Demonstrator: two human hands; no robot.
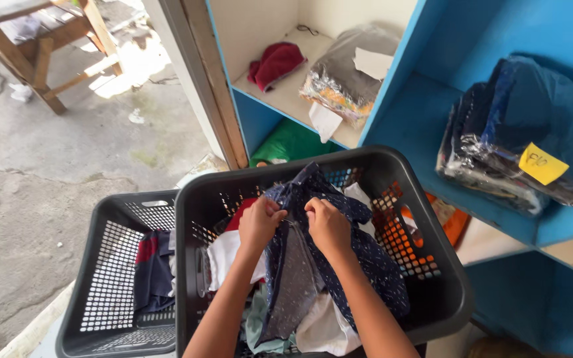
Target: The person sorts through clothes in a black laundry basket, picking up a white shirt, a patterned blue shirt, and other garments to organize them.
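Both hands, left hand (pixel 260 222) and right hand (pixel 326 224), grip a dark blue dotted shirt (pixel 339 258) side by side. It hangs over a black laundry basket (pixel 445 292) full of clothes. Blue shelves (pixel 426 99) stand beyond.

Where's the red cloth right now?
The red cloth lies on the upper cream shelf at top centre, left of a plastic-wrapped bundle, above the dark basket.

Basket walls (pixel 432 265) and blue shelving (pixel 432 86) probably hem the hands (pixel 293 225).
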